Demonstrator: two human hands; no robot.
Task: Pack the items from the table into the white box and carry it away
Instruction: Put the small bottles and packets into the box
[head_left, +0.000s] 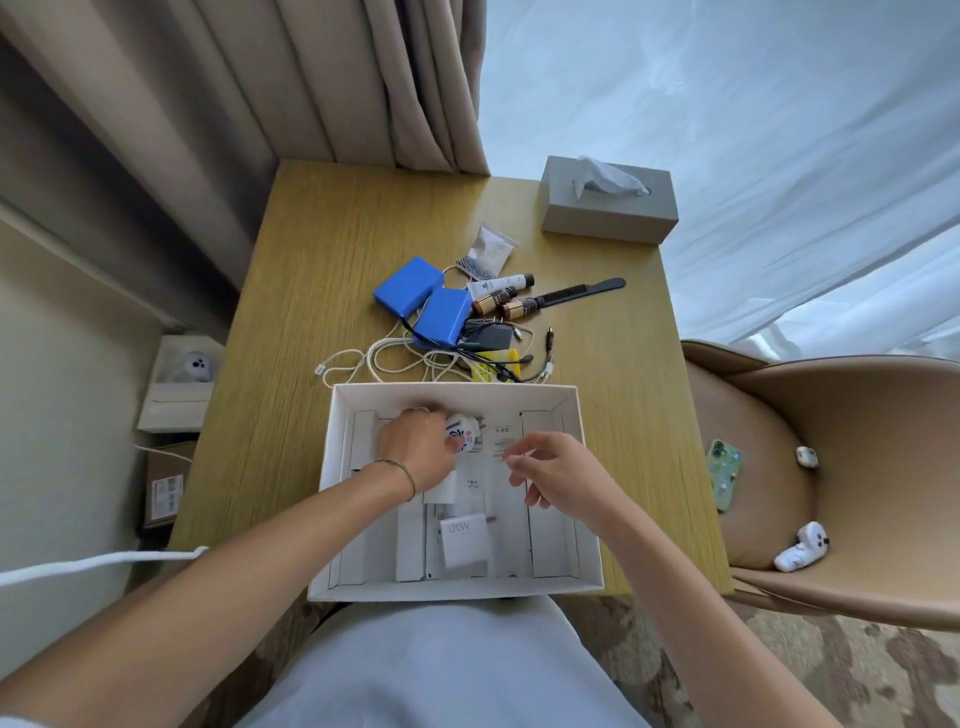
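The white box (587, 467) lies open at the table's near edge. Inside it, my left hand (415, 449) grips a small white plug adapter with a blue and red print (462, 428), low over the box's far left part. My right hand (550, 473) hovers over the middle of the box with fingers loosely apart and nothing in them. A white 120W charger (464, 540) lies in the near part of the box. Beyond the box sit two blue packs (408, 283) (441, 316), small brown-capped tubes (501, 304), a black comb (582, 291), a sachet (491, 248) and tangled white cables (395, 358).
A grey tissue box (608, 208) stands at the table's far right corner. A tan chair (831, 467) on the right holds a green phone (723, 473) and small white toys. Curtains hang behind the table. Small boxes sit on the floor at the left.
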